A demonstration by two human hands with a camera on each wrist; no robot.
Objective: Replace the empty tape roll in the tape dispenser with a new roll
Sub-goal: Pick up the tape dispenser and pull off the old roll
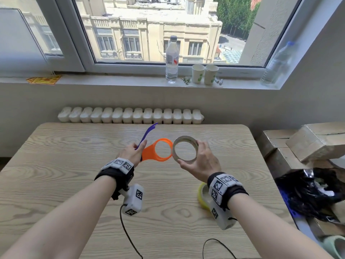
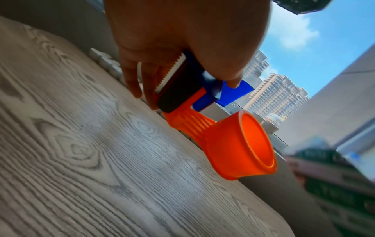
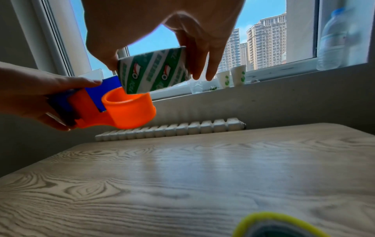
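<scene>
Head view, left to right, places given against the wooden table. Left hand is raised over the table's far middle, thumb and fingers curled round the handle end of the orange tape dispenser; its purple-blue flap sticks up and away past the thumb. The left wrist view shows the left hand closed on the dispenser at the serrated cutter and black pad, thumb tip on the blue flap. Orange hub is bare, open ring facing the right hand. Just right of the hub, about touching its rim, is the empty tape roll, a thin cardboard core, off the dispenser and held above the table. Right hand pinches it, thumb on the near edge, fingers on the far edge. Right wrist view: core has green and red print, tilted above the dispenser's hub mouth; right hand has its thumb on one side, fingers on the other, fingertips extending past the core's edge. Left hand grips the handle.

Yellow-rimmed tape roll lies on the table near the right edge, partly hidden under the right wrist. Beyond the table: radiator, windowsill with a water bottle and two paper cups. Right of the table: cardboard boxes, black plastic bag.
</scene>
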